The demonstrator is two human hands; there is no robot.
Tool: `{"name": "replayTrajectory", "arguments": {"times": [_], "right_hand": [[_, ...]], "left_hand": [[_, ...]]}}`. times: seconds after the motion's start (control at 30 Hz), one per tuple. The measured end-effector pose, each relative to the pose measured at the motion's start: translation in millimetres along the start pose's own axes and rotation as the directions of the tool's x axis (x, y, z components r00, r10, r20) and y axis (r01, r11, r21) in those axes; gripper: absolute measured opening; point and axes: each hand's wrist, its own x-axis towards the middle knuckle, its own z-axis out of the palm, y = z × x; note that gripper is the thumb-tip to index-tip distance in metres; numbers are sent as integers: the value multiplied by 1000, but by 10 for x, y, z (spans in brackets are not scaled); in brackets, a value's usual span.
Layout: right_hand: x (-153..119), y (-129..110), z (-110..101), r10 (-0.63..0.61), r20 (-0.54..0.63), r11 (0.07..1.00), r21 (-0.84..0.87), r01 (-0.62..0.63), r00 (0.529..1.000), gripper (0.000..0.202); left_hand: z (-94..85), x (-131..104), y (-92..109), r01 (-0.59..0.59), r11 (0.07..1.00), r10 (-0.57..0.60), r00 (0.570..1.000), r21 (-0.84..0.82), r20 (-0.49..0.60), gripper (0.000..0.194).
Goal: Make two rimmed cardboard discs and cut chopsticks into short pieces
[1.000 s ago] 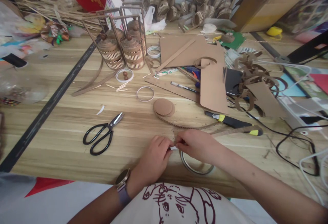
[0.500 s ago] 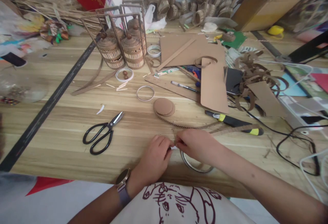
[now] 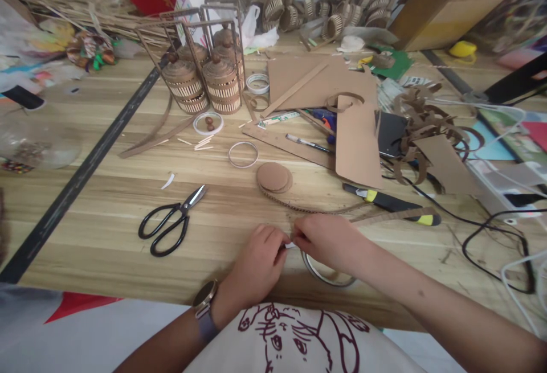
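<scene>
Near the table's front edge, my left hand (image 3: 264, 259) and my right hand (image 3: 322, 242) meet with fingers pinched. A small white strip (image 3: 290, 245), like paper or tape, runs between their fingertips, mostly hidden. Partly under my right hand lies a ring-shaped roll (image 3: 318, 276), perhaps tape. Just beyond my hands are stacked cardboard discs (image 3: 273, 177) and a narrow corrugated cardboard strip (image 3: 299, 209). Black-handled scissors (image 3: 173, 220) lie to the left, blades partly apart, with a white scrap (image 3: 168, 181) above them. A yellow-and-black utility knife (image 3: 391, 204) rests to the right.
Lidded stick-and-cardboard baskets (image 3: 220, 85) in upright frames stand at the back left. Cardboard sheets (image 3: 358, 151), a pen (image 3: 307, 143) and curled strips (image 3: 421, 128) cover the right side. Black cables (image 3: 465, 242) trail at far right. A thin ring (image 3: 243, 154) lies mid-table.
Almost nothing differs. Both hands keep their pinch on the white strip, and the view has shifted very slightly.
</scene>
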Motion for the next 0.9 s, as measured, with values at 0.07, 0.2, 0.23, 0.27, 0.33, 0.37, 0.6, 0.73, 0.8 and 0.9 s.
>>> {"name": "replayTrajectory", "arguments": {"times": [0.07, 0.2, 0.23, 0.27, 0.33, 0.37, 0.6, 0.73, 0.8, 0.9], "right_hand": [[-2, 3, 2, -2, -2, 1000, -1, 2, 1000, 25], [0, -2, -1, -5, -5, 1000, -7, 5, 1000, 26], [1, -4, -1, -6, -3, 1000, -8, 6, 1000, 26], [2, -6, -2, -6, -1, 1000, -10, 6, 1000, 26], [3, -9, -4, -8, 2, 1000, -12, 8, 1000, 27], [3, -9, -5, -10, 3, 1000, -13, 10, 1000, 27], [-5, -11, -12, -9, 11, 1000, -8, 9, 1000, 25], [-5, -21, -24, -3, 22, 1000, -12, 4, 1000, 25], [-4, -27, -32, -2, 26, 1000, -18, 2, 1000, 26], [-1, -33, -42, 3, 26, 1000, -28, -2, 1000, 27]], "left_hand": [[1, 0, -2, -4, 1000, 4, 1000, 0, -3, 17], [5, 0, -10, -13, 1000, 13, 1000, 9, -8, 16], [5, 0, -10, -16, 1000, 16, 1000, 12, -9, 16], [5, -1, -11, -18, 1000, 18, 1000, 15, -10, 15], [5, 0, -12, -29, 999, 29, 999, 22, -13, 14], [4, 0, -13, -37, 999, 38, 999, 23, -17, 14], [9, 4, -29, -78, 997, 78, 996, 14, -37, 16], [14, -1, -30, -86, 996, 86, 995, 14, -45, 15], [14, -2, -29, -93, 996, 94, 994, 16, -48, 15], [11, -1, -27, -101, 995, 102, 994, 13, -46, 14]]}}
